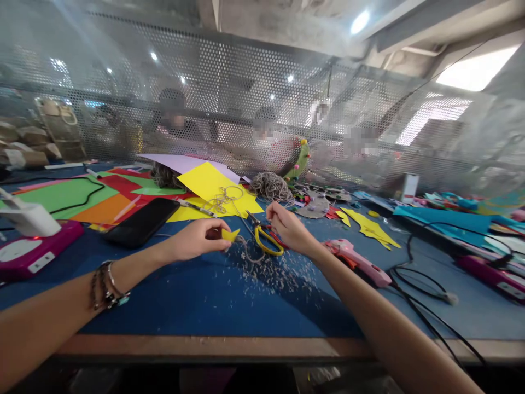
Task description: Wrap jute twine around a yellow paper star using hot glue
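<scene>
My left hand pinches a small folded yellow piece, felt or paper, between thumb and fingers. A grey yarn strand lies on the table beside it. Right of that, my right hand is closed, fingertips together; what it holds, if anything, is hidden. Close beside this hand lie yellow-handled scissors, blades pointing away from me, with a red handle partly showing by the fingers. Short pale clippings are scattered on the blue tabletop below both hands.
Yellow sheet, grey yarn pile and black phone lie beyond and left. A pink glue gun rests right, near black cables. Purple power strips flank the table. A perforated metal screen stands behind, people beyond it.
</scene>
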`<state>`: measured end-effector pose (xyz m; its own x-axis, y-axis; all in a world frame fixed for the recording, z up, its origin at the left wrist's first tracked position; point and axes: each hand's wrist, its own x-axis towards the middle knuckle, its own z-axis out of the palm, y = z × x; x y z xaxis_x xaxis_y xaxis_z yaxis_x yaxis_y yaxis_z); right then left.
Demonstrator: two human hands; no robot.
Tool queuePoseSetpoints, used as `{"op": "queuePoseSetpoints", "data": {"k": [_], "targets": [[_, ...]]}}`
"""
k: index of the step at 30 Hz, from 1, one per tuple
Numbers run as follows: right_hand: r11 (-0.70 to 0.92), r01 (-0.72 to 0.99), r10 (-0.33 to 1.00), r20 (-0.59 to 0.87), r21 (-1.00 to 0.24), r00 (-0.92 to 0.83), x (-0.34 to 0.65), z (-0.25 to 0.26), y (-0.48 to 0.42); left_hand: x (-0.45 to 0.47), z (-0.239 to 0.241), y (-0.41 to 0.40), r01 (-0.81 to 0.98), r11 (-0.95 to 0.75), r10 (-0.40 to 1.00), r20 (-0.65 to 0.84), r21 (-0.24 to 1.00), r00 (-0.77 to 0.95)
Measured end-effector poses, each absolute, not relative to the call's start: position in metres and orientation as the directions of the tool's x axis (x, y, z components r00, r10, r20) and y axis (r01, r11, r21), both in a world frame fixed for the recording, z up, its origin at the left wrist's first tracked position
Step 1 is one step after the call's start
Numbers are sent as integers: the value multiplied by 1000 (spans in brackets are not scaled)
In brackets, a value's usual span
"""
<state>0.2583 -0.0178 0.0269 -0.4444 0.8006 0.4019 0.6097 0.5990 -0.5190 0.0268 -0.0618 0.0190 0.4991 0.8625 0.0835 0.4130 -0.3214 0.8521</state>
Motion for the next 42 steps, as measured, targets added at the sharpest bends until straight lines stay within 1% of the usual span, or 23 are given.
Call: {"op": "queuePoseSetpoints", "data": {"k": [3,6,10,14,16,18,20,23,28,32,34,37,42], "targets": [[580,662,814,371,-474,-448,255,25,-21,20,13,-58,383,-318,873,111,867,474],[566,722,823,308,-398,-476,253,34,-23,17,8,-58,362,-309,879,118,880,462],[558,801,830,148,-216,-538,254,51,-21,18,6,-58,325,-288,880,116,901,460],[481,877,876,-39,-6,-480,259,47,-19,18,6,-60,270,-264,879,116,926,462],[442,894,896,-85,70,-436,261,38,-19,19,6,-61,245,-253,882,119,936,456],[418,901,908,-84,117,-411,262,29,-19,19,6,-61,227,-245,887,124,943,444],[395,908,919,-46,138,-392,262,22,-20,20,5,-62,214,-240,897,132,947,422],[376,919,924,29,117,-381,262,17,-19,21,5,-62,197,-244,915,158,950,371],[370,929,909,205,0,-362,260,25,-20,19,6,-60,180,-277,941,229,944,248],[454,888,864,281,-74,-418,253,32,-29,18,7,-58,131,-283,954,266,950,137],[497,866,839,289,-64,-460,248,32,-36,19,7,-57,103,-279,958,269,955,101],[545,838,808,271,-5,-524,241,28,-46,20,7,-58,80,-273,961,268,959,64],[561,823,794,222,89,-565,236,23,-50,22,8,-60,54,-277,961,275,959,45]]}}
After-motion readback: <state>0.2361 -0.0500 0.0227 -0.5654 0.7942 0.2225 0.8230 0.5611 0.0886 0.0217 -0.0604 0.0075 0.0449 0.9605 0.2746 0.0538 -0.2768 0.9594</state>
